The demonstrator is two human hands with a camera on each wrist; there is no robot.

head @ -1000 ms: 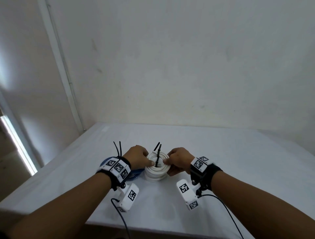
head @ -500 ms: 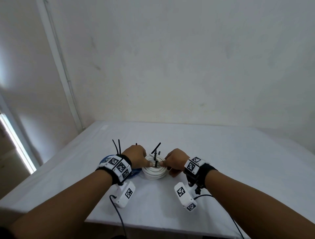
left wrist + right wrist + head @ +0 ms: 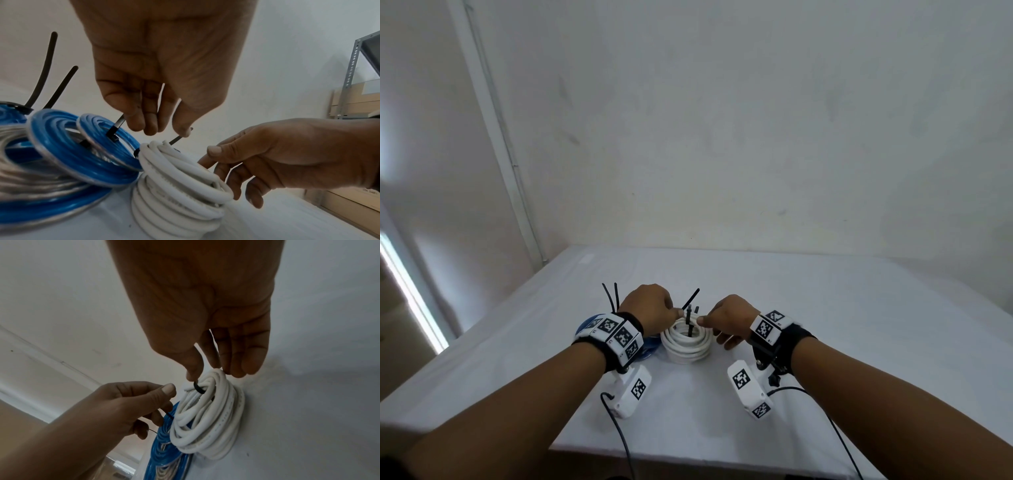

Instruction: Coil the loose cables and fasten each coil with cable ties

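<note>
We saw the white cable coil (image 3: 686,342) sitting on the table (image 3: 825,325), near its front edge, between both hands. Blue cable coil (image 3: 82,155) lay touching its left side, already tied, black tie tails (image 3: 610,297) sticking up. A black cable tie (image 3: 690,320) looped over the white coil's top. Left hand (image 3: 650,308) had its grip clamped on the tie's tail, thumb and fingertips (image 3: 135,123) pinching it just above the coil. Right hand (image 3: 729,318) pinched the tie's other end between thumb and forefinger, its remaining fingers (image 3: 242,181) curled loosely against the coil's right side. White wall (image 3: 722,137) behind the table.
</note>
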